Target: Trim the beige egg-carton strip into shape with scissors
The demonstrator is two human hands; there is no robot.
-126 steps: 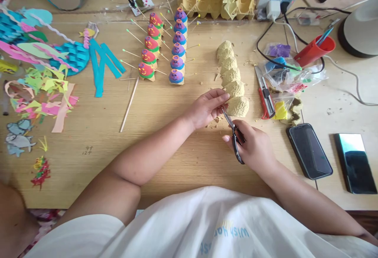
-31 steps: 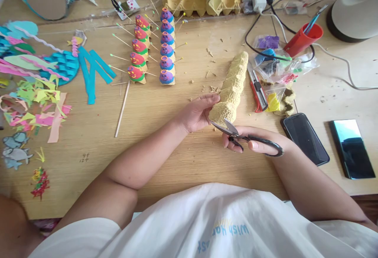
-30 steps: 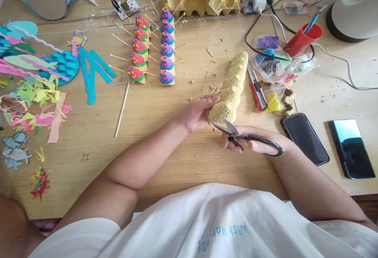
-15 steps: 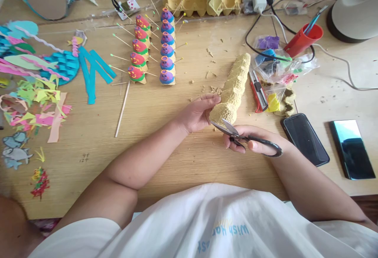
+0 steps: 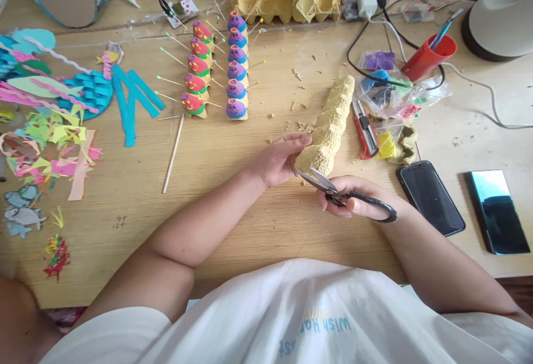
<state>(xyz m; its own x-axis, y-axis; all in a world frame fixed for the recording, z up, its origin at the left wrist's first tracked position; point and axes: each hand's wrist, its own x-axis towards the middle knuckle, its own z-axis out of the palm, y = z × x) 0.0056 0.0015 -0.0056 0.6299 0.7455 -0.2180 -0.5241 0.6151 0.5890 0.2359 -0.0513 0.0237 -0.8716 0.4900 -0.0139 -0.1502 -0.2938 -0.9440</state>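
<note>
My left hand grips the near end of a strip of yellow egg-carton cones, tilted up off the wooden table and slanting away to the upper right. My right hand holds black-handled scissors; their open blades touch the lower edge of the nearest cone. Small carton crumbs lie under and behind the strip.
Two rows of painted cones with pins stand at the back left, a wooden stick beside them. Paper scraps cover the left. A red utility knife, bags, a red cup, cables and two phones lie right.
Over four seconds the cone strip was lifted and swung from lying straight to slanting right, and the scissors turned sideways under its near end. In the last second almost nothing moved.
</note>
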